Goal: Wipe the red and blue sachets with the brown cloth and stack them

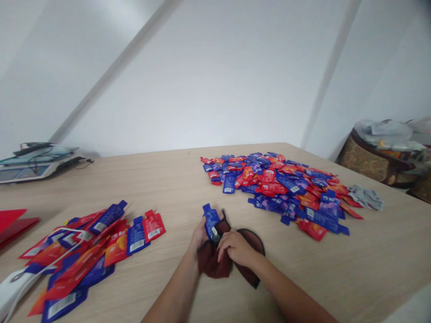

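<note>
My left hand (pixel 199 235) is closed around a blue sachet (pixel 211 218), whose narrow spout end points away from me. A dark maroon cloth (pixel 215 262) with black edging lies against the sachet and drapes below both hands. My right hand (pixel 233 246) has its fingers curled on the cloth, close beside the sachet. Part of the cloth spreads to the right under my right wrist. The lower part of the sachet is hidden by the cloth and fingers.
A large heap of red and blue sachets (pixel 269 179) covers the back right. Another pile (pixel 87 251) lies at left, beside a white device with a cable (pixel 16 287). A scale (pixel 40 168), red folder (pixel 16 229), grey cloth (pixel 366 198) and a patterned chair with bags (pixel 367 157) are around.
</note>
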Tool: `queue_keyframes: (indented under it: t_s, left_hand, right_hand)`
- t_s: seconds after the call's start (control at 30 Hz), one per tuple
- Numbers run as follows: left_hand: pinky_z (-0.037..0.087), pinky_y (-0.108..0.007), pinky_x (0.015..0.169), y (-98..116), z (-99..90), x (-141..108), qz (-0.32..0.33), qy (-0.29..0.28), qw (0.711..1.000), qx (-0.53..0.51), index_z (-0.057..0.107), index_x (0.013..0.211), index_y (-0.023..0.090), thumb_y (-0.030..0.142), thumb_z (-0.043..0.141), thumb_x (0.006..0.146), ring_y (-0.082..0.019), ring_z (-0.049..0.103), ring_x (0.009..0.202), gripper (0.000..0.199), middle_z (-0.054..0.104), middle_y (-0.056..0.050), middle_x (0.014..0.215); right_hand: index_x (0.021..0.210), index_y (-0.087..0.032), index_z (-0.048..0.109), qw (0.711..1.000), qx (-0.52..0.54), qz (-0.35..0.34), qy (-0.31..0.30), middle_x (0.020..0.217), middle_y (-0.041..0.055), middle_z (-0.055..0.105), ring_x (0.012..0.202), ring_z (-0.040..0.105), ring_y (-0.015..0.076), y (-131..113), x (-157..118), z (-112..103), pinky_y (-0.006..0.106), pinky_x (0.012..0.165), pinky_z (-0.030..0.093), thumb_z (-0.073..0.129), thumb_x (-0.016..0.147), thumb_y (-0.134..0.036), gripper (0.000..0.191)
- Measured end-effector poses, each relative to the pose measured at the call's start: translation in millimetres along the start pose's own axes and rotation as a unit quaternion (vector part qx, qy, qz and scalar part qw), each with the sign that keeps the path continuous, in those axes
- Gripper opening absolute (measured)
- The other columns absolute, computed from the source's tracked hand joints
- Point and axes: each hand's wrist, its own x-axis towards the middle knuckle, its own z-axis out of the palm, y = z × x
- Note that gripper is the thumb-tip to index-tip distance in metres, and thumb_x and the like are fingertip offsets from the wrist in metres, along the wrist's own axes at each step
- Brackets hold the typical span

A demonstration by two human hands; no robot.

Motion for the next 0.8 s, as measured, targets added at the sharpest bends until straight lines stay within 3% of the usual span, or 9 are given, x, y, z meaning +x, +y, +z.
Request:
queue_keyframes:
  t_s: [0.07,0.17,0.23,0.3,0.4,0.47,0.57,0.63,0.8]
  left_hand:
    - [0.048,-0.041,0.085,3,-9.8,2,-0.054,0.013,0.985,-0.164,0.069,0.084,0.008,0.028,0.017,0.095,-0.016,0.066,0.079,0.056,0.068,-0.01,0.065]
    - [0.047,-0.04,0.09,1,-22.2,3,-0.183,0.059,0.885,-0.424,0.062,0.105,0.012,0.036,0.043,0.089,-0.022,0.064,0.099,0.034,0.069,-0.013,0.097]
    - [0.048,-0.043,0.089,-5,-26.1,2,-0.223,0.102,0.848,-0.471,0.056,0.115,0.011,0.039,0.045,0.088,-0.024,0.064,0.096,0.04,0.067,-0.014,0.101]
    - [0.049,-0.042,0.088,-9,-26.3,2,-0.221,0.139,0.836,-0.482,0.051,0.12,0.012,0.037,0.044,0.089,-0.024,0.065,0.093,0.041,0.067,-0.013,0.101]
    - [0.05,-0.039,0.087,-13,-20.3,2,-0.203,0.165,0.828,-0.496,0.05,0.121,0.013,0.03,0.044,0.09,-0.022,0.066,0.09,0.036,0.068,-0.012,0.1]
    - [0.051,-0.036,0.084,-14,-14.2,2,-0.211,0.156,0.822,-0.505,0.052,0.118,0.011,0.024,0.045,0.089,-0.021,0.066,0.087,0.033,0.068,-0.013,0.097]
    - [0.054,-0.026,0.071,-17,-7.7,-2,-0.235,0.162,0.814,-0.505,0.054,0.114,0.01,0.015,0.039,0.09,-0.016,0.067,0.072,0.029,0.07,-0.009,0.083]
    - [0.054,-0.022,0.065,-18,-6.4,-3,-0.243,0.163,0.816,-0.498,0.055,0.112,0.008,0.013,0.037,0.09,-0.014,0.066,0.067,0.029,0.069,-0.008,0.079]
    - [0.053,-0.033,0.077,-16,-6.1,0,-0.254,0.124,0.839,-0.465,0.056,0.108,0.007,0.022,0.046,0.088,-0.019,0.068,0.076,0.027,0.07,-0.013,0.088]
  right_hand:
    - [0.065,-0.026,0.074,1.0,-0.002,0.02,-0.008,0.069,-0.0018,0.072,0.075,0.065,0.0151,2,0,2,0.031,0.082,0.045,0.036,0.057,-0.003,0.046]
    - [0.063,-0.024,0.073,0.996,0.013,0.071,0.046,0.064,0.0001,0.071,0.065,0.065,0.0167,8,1,-7,0.028,0.069,0.049,0.036,0.058,-0.008,0.041]
    - [0.059,-0.021,0.072,0.988,0.062,0.081,0.117,0.06,0.0026,0.069,0.061,0.064,0.0186,14,0,-20,0.029,0.062,0.049,0.036,0.059,-0.012,0.037]
    - [0.054,-0.019,0.069,0.968,0.117,0.064,0.212,0.056,0.0053,0.067,0.058,0.062,0.0202,19,-2,-35,0.03,0.061,0.049,0.036,0.062,-0.015,0.034]
    - [0.067,-0.019,0.072,0.938,0.12,0.028,0.323,0.073,0.0073,0.07,0.076,0.063,0.0221,16,-6,-42,0.034,0.076,0.048,0.038,0.069,-0.015,0.034]
    - [0.091,-0.022,0.071,0.953,0.058,-0.002,0.298,0.101,0.0062,0.069,0.1,0.059,0.0219,6,-4,-30,0.037,0.092,0.042,0.039,0.072,-0.013,0.039]
    - [0.126,-0.029,0.053,0.988,-0.085,-0.03,0.127,0.133,0.0022,0.051,0.125,0.041,0.0194,-11,3,-3,0.041,0.104,0.029,0.04,0.076,-0.008,0.056]
    - [0.134,-0.03,0.042,0.985,-0.167,-0.009,0.049,0.141,0.0016,0.042,0.13,0.034,0.0191,-12,8,9,0.044,0.105,0.026,0.039,0.077,-0.005,0.063]
    - [0.13,-0.028,0.048,0.968,-0.215,0.068,0.109,0.137,0.0031,0.047,0.125,0.04,0.0208,25,10,-8,0.043,0.102,0.032,0.037,0.076,-0.001,0.061]
